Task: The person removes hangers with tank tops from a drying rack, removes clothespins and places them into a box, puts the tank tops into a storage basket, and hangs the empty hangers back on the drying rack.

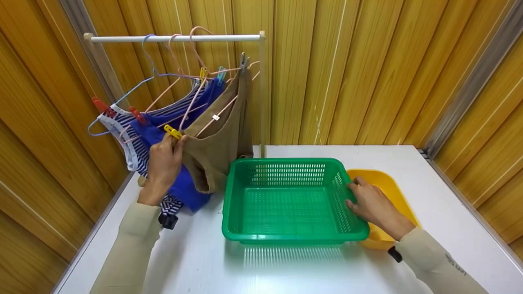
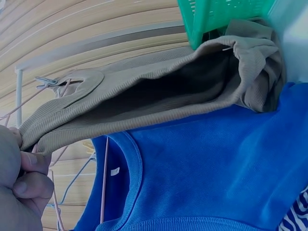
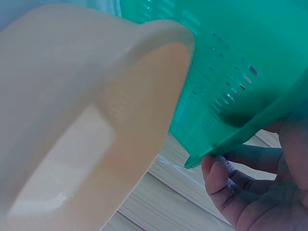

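Observation:
My left hand (image 1: 164, 157) pinches the shoulder of a brown sleeveless top (image 1: 216, 143), just below a yellow clothespin (image 1: 173, 131). The top hangs on a pink hanger (image 1: 196, 92), its other shoulder held by a grey clothespin (image 1: 244, 62). In the left wrist view, the thumb and fingers (image 2: 36, 185) close on the fabric beside the wide armhole. My right hand (image 1: 376, 204) grips the right rim of an upright green basket (image 1: 296, 237). Thumb and fingers (image 3: 216, 180) hold that rim in the right wrist view. Inside the basket, only its slotted floor shows.
Behind the brown top, a blue shirt (image 1: 186, 185) and a striped top (image 1: 139, 151) hang from a white rail (image 1: 175, 39), with red clothespins (image 1: 138, 115) on them. A yellow basin (image 1: 386, 183) stands right of the basket, partly behind it. Wooden-looking panels (image 1: 347, 81) enclose the white table (image 1: 196, 265).

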A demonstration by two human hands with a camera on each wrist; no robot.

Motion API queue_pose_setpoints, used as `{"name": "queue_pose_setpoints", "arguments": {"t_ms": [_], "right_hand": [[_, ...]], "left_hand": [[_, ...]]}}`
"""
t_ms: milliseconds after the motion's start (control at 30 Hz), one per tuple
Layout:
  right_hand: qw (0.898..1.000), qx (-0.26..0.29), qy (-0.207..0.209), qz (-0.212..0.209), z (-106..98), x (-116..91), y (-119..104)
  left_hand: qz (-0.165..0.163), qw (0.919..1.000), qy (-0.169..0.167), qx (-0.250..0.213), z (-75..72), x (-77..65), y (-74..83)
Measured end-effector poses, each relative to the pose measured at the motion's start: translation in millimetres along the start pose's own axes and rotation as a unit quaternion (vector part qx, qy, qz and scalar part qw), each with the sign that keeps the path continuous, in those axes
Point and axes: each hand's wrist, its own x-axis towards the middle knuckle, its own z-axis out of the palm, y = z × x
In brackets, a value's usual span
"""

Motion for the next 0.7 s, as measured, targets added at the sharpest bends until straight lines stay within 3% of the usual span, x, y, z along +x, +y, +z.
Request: {"name": "queue_pose_setpoints", "arguments": {"t_ms": [467,700], "right_hand": [[1.0,0.012,-0.004,0.012,-1,0,0],[1.0,0.005,0.007,-0.002,1,-1,0]], "left_hand": [[-0.021,0.9998,0.001,0.005,-15.4,-22.5,4.3],[-0.048,0.9986,-0.005,0.023,-23.6,-37.0,6.2]]}}
